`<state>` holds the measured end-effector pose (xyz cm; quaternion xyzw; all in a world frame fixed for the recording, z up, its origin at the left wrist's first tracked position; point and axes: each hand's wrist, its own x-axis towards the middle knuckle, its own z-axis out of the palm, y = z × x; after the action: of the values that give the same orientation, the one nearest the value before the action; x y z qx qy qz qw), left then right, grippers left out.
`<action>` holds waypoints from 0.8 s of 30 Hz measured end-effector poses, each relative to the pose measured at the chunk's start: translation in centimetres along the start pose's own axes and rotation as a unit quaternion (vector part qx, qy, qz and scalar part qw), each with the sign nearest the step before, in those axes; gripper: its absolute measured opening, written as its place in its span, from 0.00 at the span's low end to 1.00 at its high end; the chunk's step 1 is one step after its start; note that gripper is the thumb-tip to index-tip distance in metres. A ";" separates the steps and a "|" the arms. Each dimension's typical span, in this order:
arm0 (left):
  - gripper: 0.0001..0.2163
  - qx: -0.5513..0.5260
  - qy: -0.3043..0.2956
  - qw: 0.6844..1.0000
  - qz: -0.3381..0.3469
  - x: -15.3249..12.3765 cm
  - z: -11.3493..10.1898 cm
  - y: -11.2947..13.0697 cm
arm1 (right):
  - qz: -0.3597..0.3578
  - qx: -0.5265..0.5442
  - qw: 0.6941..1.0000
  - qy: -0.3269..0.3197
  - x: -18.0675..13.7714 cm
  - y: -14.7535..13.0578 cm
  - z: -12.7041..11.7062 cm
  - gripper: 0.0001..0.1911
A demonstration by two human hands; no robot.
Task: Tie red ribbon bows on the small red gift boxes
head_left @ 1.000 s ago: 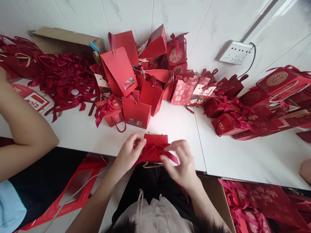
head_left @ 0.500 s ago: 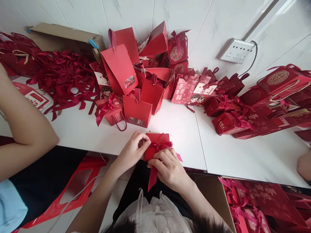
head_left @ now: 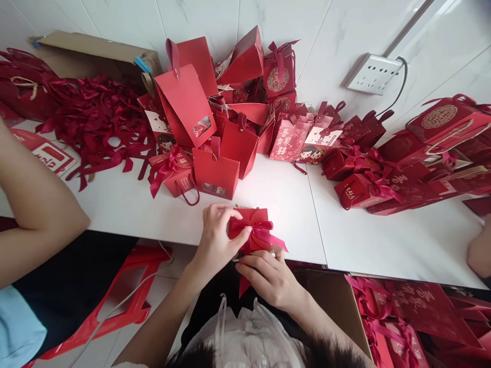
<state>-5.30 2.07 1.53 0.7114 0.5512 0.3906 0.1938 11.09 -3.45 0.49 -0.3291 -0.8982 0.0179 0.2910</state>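
Observation:
A small red gift box [head_left: 236,228] stands at the table's front edge, right in front of me. Around it runs a shiny crimson ribbon [head_left: 264,234], tied in a bow on top, one tail trailing right and another hanging below. My left hand [head_left: 218,235] grips the box from the left, its thumb pressed on the bow's knot and its fingers curled over the box's far left side. At the near right corner, my right hand [head_left: 268,276] is closed on the box with bent fingers; whether it also pinches ribbon is hidden.
Red gift boxes [head_left: 217,171] crowd the back of the white table [head_left: 284,191]. Left are loose ribbon bows [head_left: 103,122] and a cardboard carton [head_left: 92,48]. Another person's arm [head_left: 42,194] is left, a hand [head_left: 479,250] far right. A carton of finished-looking boxes [head_left: 433,317] stands below right.
My left thumb has moved onto the bow's knot. My right hand has slid from the bow down to the box's near edge, and the bow's right tail now shows more fully.

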 end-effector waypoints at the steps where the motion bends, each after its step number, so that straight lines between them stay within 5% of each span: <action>1: 0.05 0.002 -0.017 1.000 0.012 0.1 0.1 0.1 | -0.002 0.002 1.000 -0.001 0.1 -0.1 0.1 0.14; 8: 0.01 0.007 -0.062 0.998 0.026 0.4 0.3 0.0 | -0.034 0.029 0.999 -0.017 -0.4 -0.6 1.1 0.10; 12: 0.02 0.005 -0.088 0.996 0.030 0.5 0.3 0.1 | 0.008 0.131 0.989 -0.063 -1.2 -0.3 0.5 0.07; 14: 0.03 -0.007 -0.102 0.995 0.019 0.5 0.3 0.1 | 0.073 0.248 0.955 -0.144 -1.7 0.3 -0.9 0.08; 18: 0.03 -0.033 -0.139 0.990 -0.010 0.7 0.2 -0.1 | 0.282 0.424 0.820 -0.260 -3.3 2.5 -4.2 0.13; 21: 0.04 -0.049 -0.161 0.985 -0.023 0.7 0.2 -0.4 | 0.450 0.358 0.803 -0.157 -3.9 4.6 -4.8 0.21; 24: 0.04 -0.049 -0.160 0.986 -0.026 0.8 0.2 -0.4 | 0.490 0.322 0.809 -0.042 -3.2 5.8 -3.4 0.24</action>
<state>-5.35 2.93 1.38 0.7399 0.5111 0.2933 0.3245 18.21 -1.36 0.41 -0.6121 -0.5717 0.4602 0.2944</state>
